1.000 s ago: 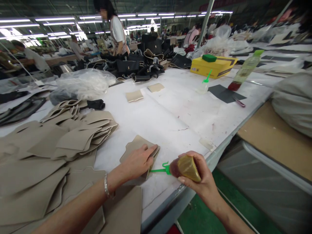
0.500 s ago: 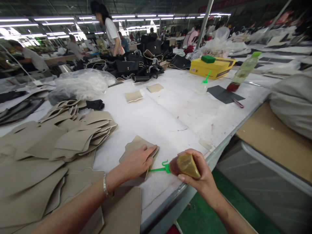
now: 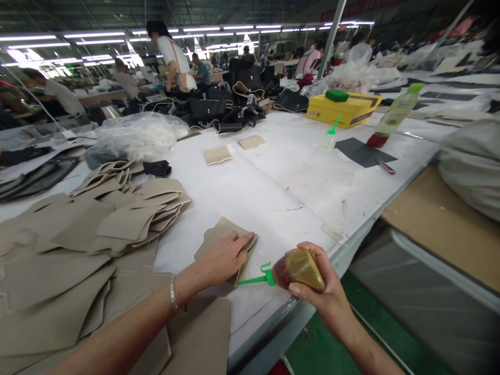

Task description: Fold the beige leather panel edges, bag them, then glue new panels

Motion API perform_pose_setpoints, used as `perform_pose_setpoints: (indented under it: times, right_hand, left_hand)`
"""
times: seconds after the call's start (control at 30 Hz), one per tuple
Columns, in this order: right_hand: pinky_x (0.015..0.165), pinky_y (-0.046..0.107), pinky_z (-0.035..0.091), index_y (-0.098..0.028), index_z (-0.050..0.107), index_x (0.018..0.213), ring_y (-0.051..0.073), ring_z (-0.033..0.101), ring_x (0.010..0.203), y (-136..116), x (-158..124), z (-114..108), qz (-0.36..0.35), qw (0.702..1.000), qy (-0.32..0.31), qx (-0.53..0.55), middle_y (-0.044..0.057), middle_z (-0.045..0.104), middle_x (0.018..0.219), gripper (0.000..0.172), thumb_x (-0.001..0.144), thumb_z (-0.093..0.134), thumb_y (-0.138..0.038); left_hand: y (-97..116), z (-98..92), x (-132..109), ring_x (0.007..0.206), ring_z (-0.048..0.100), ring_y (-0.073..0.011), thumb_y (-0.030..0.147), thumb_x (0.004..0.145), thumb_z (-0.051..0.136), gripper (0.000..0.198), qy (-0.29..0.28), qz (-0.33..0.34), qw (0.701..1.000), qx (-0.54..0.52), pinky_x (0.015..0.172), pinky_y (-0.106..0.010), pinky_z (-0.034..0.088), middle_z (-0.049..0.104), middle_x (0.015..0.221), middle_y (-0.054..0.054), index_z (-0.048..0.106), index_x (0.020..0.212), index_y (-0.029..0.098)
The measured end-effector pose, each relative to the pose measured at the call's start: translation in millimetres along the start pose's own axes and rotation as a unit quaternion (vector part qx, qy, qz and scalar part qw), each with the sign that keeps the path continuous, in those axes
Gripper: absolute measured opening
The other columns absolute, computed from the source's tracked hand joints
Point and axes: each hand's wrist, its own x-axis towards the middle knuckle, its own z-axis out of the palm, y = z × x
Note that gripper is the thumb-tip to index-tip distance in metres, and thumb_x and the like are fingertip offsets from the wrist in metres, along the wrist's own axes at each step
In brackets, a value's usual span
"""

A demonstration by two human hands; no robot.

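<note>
My left hand (image 3: 224,258) holds a beige leather piece (image 3: 221,232) against the white table, its index finger stretched along the upper right edge and the other fingers bent over the piece. The thumb is hidden. The piece looks folded or doubled, with its right side slightly raised. My right hand (image 3: 324,286) is wrapped round a squeeze bottle (image 3: 299,270) of amber-brown liquid, tilted on its side. Its long green nozzle (image 3: 252,280) points left, with the tip at the lower right corner of the piece.
Stacked beige leather pieces (image 3: 128,224) cover the left side. Two small beige pieces (image 3: 217,155) lie farther back. Black bags (image 3: 207,109), a yellow box (image 3: 339,110), another green-nozzled bottle (image 3: 330,139) and a tilted drink bottle (image 3: 394,117) stand beyond. The table edge (image 3: 351,239) runs along the right.
The nozzle tip has slid slightly down along the piece's right side towards its lower corner. My left hand keeps its place on the piece. The whole view has shifted a little.
</note>
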Motion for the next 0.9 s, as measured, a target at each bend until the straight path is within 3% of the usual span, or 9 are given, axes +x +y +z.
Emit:
perform_pose_setpoints:
  times: [0.13, 0.27, 0.33, 0.4, 0.47, 0.57, 0.7, 0.8, 0.9]
  right_hand:
    - [0.071, 0.025, 0.055, -0.029, 0.053, 0.12, 0.016, 0.063, 0.08, -6.0, 9.1, 0.8, 0.065, 0.985, 0.066, 0.145, -0.002, 0.066, 0.092, 0.064, 0.064, 0.085, -0.031]
    - [0.074, 0.031, 0.061, -0.023, 0.065, 0.11, 0.021, 0.068, 0.092, -11.6, 27.3, -7.8, 0.139, 0.931, 0.126, 0.314, 0.002, 0.07, 0.108, 0.051, 0.064, 0.084, -0.035]
    - [0.078, 0.03, 0.061, -0.022, 0.068, 0.105, 0.022, 0.068, 0.097, -15.0, 39.2, -14.6, 0.149, 0.901, 0.152, 0.379, 0.004, 0.071, 0.109, 0.047, 0.064, 0.084, -0.036]
    - [0.081, 0.027, 0.06, -0.021, 0.068, 0.106, 0.022, 0.068, 0.1, -19.3, 51.2, -21.0, 0.143, 0.874, 0.164, 0.433, 0.005, 0.072, 0.108, 0.044, 0.068, 0.081, -0.039]
    - [0.082, 0.026, 0.059, -0.02, 0.067, 0.109, 0.02, 0.068, 0.098, -23.3, 61.7, -26.5, 0.138, 0.849, 0.164, 0.483, 0.008, 0.072, 0.107, 0.044, 0.073, 0.075, -0.044]
    - [0.078, 0.027, 0.06, -0.021, 0.066, 0.114, 0.019, 0.071, 0.086, -23.4, 74.4, -34.0, 0.143, 0.82, 0.145, 0.534, 0.011, 0.072, 0.105, 0.053, 0.074, 0.07, -0.055]
    - [0.07, 0.032, 0.062, -0.024, 0.067, 0.113, 0.021, 0.07, 0.075, -9.2, 88.4, -42.4, 0.152, 0.815, 0.121, 0.547, 0.011, 0.072, 0.1, 0.061, 0.064, 0.075, -0.059]
    - [0.068, 0.032, 0.062, -0.024, 0.068, 0.112, 0.021, 0.069, 0.073, -1.1, 90.3, -44.9, 0.151, 0.816, 0.109, 0.548, 0.011, 0.072, 0.099, 0.061, 0.061, 0.078, -0.057]
    - [0.066, 0.031, 0.061, -0.023, 0.067, 0.114, 0.02, 0.068, 0.071, -1.6, 86.1, -43.5, 0.138, 0.824, 0.108, 0.539, 0.01, 0.071, 0.098, 0.065, 0.059, 0.08, -0.056]
  left_hand:
    - [1.7, -2.5, -0.2, 0.096, 0.063, -0.0226, 0.024, 0.092, 0.031, 0.051, -0.004, -0.006, 1.0, -0.01, 0.091, -0.035, 0.045, 0.059, 0.111, -0.009, 0.041, 0.142, 0.024]
    - [-2.3, -4.2, -0.1, 0.097, 0.061, -0.0213, 0.026, 0.092, 0.034, 0.048, 0.007, 0.006, 0.999, -0.053, 0.09, -0.033, 0.044, 0.061, 0.108, -0.006, 0.046, 0.139, 0.025]
    - [-10.1, -6.0, 0.3, 0.096, 0.06, -0.02, 0.027, 0.092, 0.037, 0.044, 0.047, -0.009, 0.996, -0.081, 0.091, -0.031, 0.043, 0.062, 0.106, -0.006, 0.053, 0.132, 0.024]
    - [-21.9, -9.2, 1.1, 0.1, 0.058, -0.0209, 0.028, 0.09, 0.041, 0.04, 0.132, -0.079, 0.985, -0.08, 0.092, -0.032, 0.041, 0.06, 0.11, -0.009, 0.057, 0.126, 0.021]
    - [-34.9, -13.8, 2.3, 0.104, 0.054, -0.0244, 0.028, 0.085, 0.05, 0.04, 0.195, -0.19, 0.957, -0.094, 0.091, -0.035, 0.039, 0.057, 0.113, -0.011, 0.057, 0.123, 0.018]
    - [-49.3, -21.3, 5.9, 0.089, 0.056, -0.0249, 0.024, 0.068, 0.065, 0.033, 0.172, -0.289, 0.924, -0.183, 0.077, -0.033, 0.039, 0.059, 0.086, -0.006, 0.062, 0.1, 0.018]
    - [-56.1, -29.6, 14.1, 0.049, 0.043, -0.0132, 0.022, 0.055, 0.068, 0.017, 0.114, -0.289, 0.896, -0.316, 0.049, -0.024, 0.028, 0.044, 0.048, 0.006, 0.056, 0.066, 0.019]
    - [-61.1, -37.6, 19.2, 0.04, 0.031, -0.0081, 0.03, 0.056, 0.069, 0.022, 0.105, -0.279, 0.854, -0.426, 0.042, -0.021, 0.016, 0.037, 0.041, 0.009, 0.054, 0.067, 0.019]
    - [-72.5, -48.2, 27.4, 0.04, 0.03, -0.005, 0.029, 0.054, 0.075, 0.028, 0.131, -0.262, 0.802, -0.52, 0.04, -0.018, 0.012, 0.039, 0.042, 0.01, 0.055, 0.069, 0.018]
